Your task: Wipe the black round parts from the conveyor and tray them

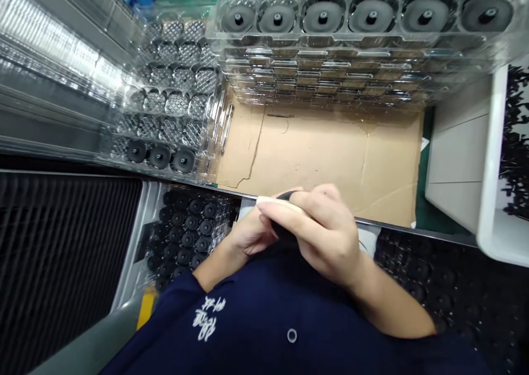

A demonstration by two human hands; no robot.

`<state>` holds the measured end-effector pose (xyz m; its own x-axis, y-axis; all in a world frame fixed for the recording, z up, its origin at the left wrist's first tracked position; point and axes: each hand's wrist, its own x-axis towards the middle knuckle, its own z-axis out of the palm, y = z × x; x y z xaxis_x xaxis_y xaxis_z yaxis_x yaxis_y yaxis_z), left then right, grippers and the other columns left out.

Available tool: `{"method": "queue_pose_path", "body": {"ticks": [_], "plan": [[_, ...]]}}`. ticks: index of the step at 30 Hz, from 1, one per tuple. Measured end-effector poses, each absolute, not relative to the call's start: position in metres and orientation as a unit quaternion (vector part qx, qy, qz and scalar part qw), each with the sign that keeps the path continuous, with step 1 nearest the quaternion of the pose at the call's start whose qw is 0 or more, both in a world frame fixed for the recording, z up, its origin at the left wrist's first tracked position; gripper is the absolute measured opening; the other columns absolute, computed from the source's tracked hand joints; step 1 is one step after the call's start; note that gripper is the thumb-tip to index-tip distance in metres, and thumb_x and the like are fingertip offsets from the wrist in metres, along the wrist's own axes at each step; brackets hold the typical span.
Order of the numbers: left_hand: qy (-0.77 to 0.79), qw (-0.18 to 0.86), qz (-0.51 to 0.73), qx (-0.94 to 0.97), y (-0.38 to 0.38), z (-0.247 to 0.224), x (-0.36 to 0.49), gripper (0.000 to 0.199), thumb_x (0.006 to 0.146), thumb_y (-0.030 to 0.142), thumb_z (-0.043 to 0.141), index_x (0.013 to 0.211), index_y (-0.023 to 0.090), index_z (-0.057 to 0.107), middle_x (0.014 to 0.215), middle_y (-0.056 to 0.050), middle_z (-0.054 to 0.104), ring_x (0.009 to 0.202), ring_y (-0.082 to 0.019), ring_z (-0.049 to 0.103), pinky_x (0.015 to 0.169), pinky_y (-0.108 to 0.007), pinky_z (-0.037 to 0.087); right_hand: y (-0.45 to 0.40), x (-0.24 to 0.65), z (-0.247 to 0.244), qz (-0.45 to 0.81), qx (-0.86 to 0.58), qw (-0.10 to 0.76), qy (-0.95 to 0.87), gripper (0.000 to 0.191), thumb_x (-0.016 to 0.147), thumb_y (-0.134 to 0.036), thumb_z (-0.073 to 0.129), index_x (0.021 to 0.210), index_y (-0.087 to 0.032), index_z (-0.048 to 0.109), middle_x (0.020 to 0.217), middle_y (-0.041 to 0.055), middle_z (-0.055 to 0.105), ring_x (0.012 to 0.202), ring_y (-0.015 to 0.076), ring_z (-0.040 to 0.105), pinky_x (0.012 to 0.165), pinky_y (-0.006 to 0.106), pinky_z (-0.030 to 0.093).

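Observation:
Close to my body, at the front edge of the bench, my two hands meet around a dark round part (282,233). Most of it is hidden behind my fingers, so its full shape does not show. My left hand (257,231) grips it from the left and below. Over its upper side, my right hand (324,229) is closed with curled fingers. A pale tip shows at the right index finger; whether it is a finger cover or a separate piece I cannot tell. Below the hands, dark blue clothing fills the view.
Brown cardboard (322,155) lies beyond my hands. Stacked clear trays (339,61) with black round parts stand behind it. On the left, another clear tray (165,108) holds 3 black parts. A white bin (458,160) with small black pieces (514,143) is at the right.

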<state>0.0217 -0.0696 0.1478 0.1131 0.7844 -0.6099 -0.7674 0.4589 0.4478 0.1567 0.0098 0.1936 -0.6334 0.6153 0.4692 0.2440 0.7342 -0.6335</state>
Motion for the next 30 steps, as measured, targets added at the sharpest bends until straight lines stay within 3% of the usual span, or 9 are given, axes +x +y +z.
{"method": "queue_pose_path", "body": {"ticks": [2,6,9,11,14,17,20,24,30], "plan": [[0.375,0.758,0.533,0.034,-0.069,0.148,0.023,0.039,0.069,0.029,0.081,0.104,0.018,0.069,0.091,-0.002,0.071,0.088,-0.021,0.069,0.084,-0.031,0.055,0.022,0.162,0.179,0.315,-0.272,0.352,-0.838,0.026,0.096,-0.021,0.045,0.113,-0.026,0.064,0.092,-0.0005,0.070,0.079,0.0114,0.060,0.078,0.029,0.041],[0.296,0.803,0.514,0.056,-0.064,0.153,0.021,0.069,0.060,0.055,0.081,0.118,0.021,0.064,0.110,-0.010,0.070,0.092,-0.026,0.070,0.083,-0.036,0.056,0.065,0.187,0.112,0.390,-0.465,0.289,-0.740,0.029,0.092,-0.038,0.050,0.113,-0.027,0.066,0.106,0.0038,0.069,0.087,0.0178,0.061,0.075,0.032,0.048],[0.231,0.841,0.489,0.031,-0.060,0.152,0.018,0.067,0.067,0.062,0.072,0.116,0.017,0.065,0.103,-0.011,0.072,0.092,-0.026,0.070,0.081,-0.036,0.055,0.076,0.203,0.062,0.348,-0.533,0.204,-0.744,0.031,0.086,-0.038,0.054,0.106,-0.021,0.071,0.103,0.0097,0.066,0.097,0.0253,0.058,0.089,0.045,0.045],[0.186,0.866,0.463,0.014,-0.058,0.149,0.016,0.063,0.078,0.063,0.060,0.116,0.012,0.065,0.094,-0.012,0.073,0.082,-0.025,0.071,0.073,-0.033,0.056,0.064,0.209,0.048,0.302,-0.554,0.216,-0.745,0.035,0.085,-0.038,0.055,0.110,-0.019,0.070,0.111,0.0131,0.061,0.108,0.0291,0.052,0.098,0.051,0.039],[0.179,0.885,0.429,0.029,-0.055,0.144,0.012,0.064,0.087,0.063,0.044,0.109,0.008,0.066,0.078,-0.012,0.072,0.057,-0.020,0.067,0.052,-0.028,0.051,0.028,0.212,0.059,0.288,-0.534,0.316,-0.729,0.033,0.089,-0.035,0.054,0.116,-0.022,0.065,0.114,0.0108,0.060,0.110,0.0257,0.052,0.099,0.049,0.040],[0.243,0.882,0.397,0.070,-0.050,0.142,0.009,0.068,0.084,0.069,0.040,0.103,0.009,0.067,0.071,-0.011,0.071,0.046,-0.017,0.062,0.043,-0.025,0.045,-0.005,0.213,0.087,0.393,-0.476,0.384,-0.687,0.028,0.092,-0.029,0.052,0.117,-0.025,0.063,0.108,0.0079,0.062,0.101,0.0213,0.058,0.092,0.044,0.047],[0.289,0.881,0.361,0.104,-0.044,0.143,0.009,0.068,0.081,0.071,0.044,0.099,0.010,0.069,0.068,-0.011,0.071,0.044,-0.016,0.060,0.040,-0.024,0.043,-0.020,0.212,0.110,0.489,-0.405,0.364,-0.681,0.041,0.092,-0.038,0.053,0.131,-0.025,0.054,0.114,0.0099,0.059,0.103,0.0217,0.058,0.090,0.042,0.050],[0.323,0.878,0.323,0.145,-0.036,0.147,0.014,0.068,0.078,0.072,0.047,0.093,0.012,0.073,0.058,-0.008,0.068,0.042,-0.016,0.057,0.037,-0.023,0.040,-0.016,0.208,0.125,0.475,-0.307,0.306,-0.766,0.067,0.084,-0.052,0.061,0.143,-0.028,0.040,0.126,0.0108,0.055,0.115,0.0253,0.053,0.097,0.045,0.047],[0.380,0.851,0.321,0.167,-0.036,0.145,0.019,0.069,0.077,0.074,0.046,0.082,0.013,0.076,0.051,-0.006,0.064,0.039,-0.016,0.055,0.035,-0.024,0.039,-0.012,0.203,0.123,0.489,-0.279,0.290,-0.774,0.067,0.085,-0.053,0.058,0.146,-0.031,0.037,0.126,0.0097,0.055,0.115,0.0235,0.055,0.096,0.040,0.049]]}}
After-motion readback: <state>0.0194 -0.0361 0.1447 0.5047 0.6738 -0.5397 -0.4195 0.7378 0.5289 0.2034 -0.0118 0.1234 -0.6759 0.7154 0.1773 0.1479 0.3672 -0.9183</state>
